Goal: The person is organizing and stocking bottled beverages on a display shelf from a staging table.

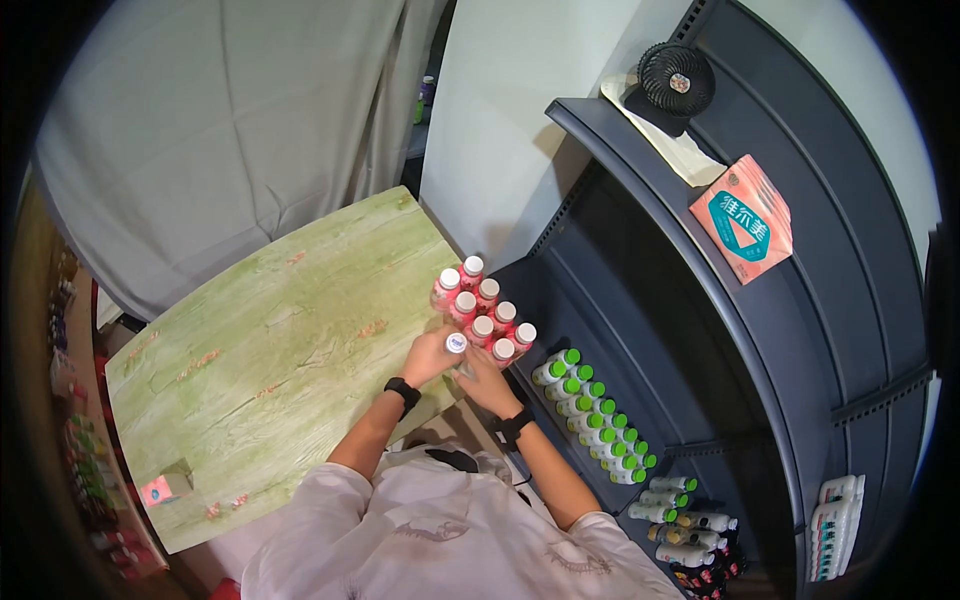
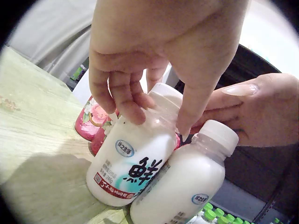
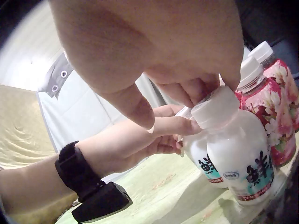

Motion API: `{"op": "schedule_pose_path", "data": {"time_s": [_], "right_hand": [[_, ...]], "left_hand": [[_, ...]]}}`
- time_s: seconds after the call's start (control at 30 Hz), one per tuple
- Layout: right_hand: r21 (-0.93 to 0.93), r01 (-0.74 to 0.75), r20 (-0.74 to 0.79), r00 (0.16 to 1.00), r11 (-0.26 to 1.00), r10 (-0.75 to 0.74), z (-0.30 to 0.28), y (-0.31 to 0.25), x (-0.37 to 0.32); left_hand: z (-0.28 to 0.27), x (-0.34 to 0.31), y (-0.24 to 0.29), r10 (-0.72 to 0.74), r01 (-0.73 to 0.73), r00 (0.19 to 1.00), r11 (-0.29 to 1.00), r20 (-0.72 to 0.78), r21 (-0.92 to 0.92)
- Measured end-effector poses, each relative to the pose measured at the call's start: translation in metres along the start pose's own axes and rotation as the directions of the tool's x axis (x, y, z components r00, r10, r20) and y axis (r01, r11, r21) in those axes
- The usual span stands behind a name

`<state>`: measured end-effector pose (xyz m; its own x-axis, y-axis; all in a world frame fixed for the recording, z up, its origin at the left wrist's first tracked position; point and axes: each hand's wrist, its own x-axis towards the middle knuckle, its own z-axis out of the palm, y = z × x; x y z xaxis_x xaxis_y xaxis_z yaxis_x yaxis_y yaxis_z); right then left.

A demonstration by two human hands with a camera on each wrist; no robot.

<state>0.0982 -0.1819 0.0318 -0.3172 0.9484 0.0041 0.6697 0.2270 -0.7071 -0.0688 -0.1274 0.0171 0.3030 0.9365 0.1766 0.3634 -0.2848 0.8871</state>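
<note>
Two white milk bottles with white caps and dark lettering stand side by side at the table's edge. My left hand (image 1: 430,358) pinches the first milk bottle (image 2: 133,156) round its neck, just under the cap. Beside it, the second milk bottle (image 3: 243,161) leans close in the left wrist view. My right hand (image 1: 487,382) is over this second bottle, fingers right at the far side of its cap and thumb held apart from it. Several pink-red bottles (image 1: 482,328) with white caps and flower labels stand grouped just beyond both hands.
The green marbled table (image 1: 290,320) extends left, with a small pink box (image 1: 165,489) near its corner. To the right, a dark shelf (image 1: 640,200) carries green-capped bottles (image 1: 600,415), a black fan (image 1: 676,80) and a pink tissue pack (image 1: 745,220). A grey curtain (image 1: 230,120) hangs behind.
</note>
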Motion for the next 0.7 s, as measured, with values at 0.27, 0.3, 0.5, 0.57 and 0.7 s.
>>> {"op": "schedule_pose_path", "data": {"time_s": [0.27, 0.3, 0.5, 0.57, 0.7], "right_hand": [[0.009, 0.024, -0.034, 0.999, 1.0, -0.023, 0.007, 0.012, 0.001], [0.025, 0.028, -0.045, 0.999, 0.999, -0.027, 0.007, 0.012, 0.0], [0.276, 0.018, -0.121, 0.993, 0.961, 0.016, -0.006, 0.001, -0.009], [0.352, -0.023, -0.151, 0.985, 0.936, 0.081, -0.007, 0.003, -0.014], [0.405, -0.046, -0.183, 0.974, 0.913, 0.13, -0.012, 0.009, -0.028]], "left_hand": [[0.005, 0.001, 0.002, -0.029, 0.031, 0.999, 0.997, -0.034, 0.07], [0.005, 0.001, 0.002, -0.024, 0.026, 0.999, 0.997, -0.034, 0.075], [0.011, -0.001, 0.006, -0.085, 0.092, 0.995, 0.987, -0.06, 0.129], [0.012, 0.0, 0.002, -0.026, 0.035, 0.997, 0.992, -0.07, 0.124], [0.011, -0.001, 0.005, 0.057, -0.047, 0.993, 0.994, -0.106, 0.094]]}}
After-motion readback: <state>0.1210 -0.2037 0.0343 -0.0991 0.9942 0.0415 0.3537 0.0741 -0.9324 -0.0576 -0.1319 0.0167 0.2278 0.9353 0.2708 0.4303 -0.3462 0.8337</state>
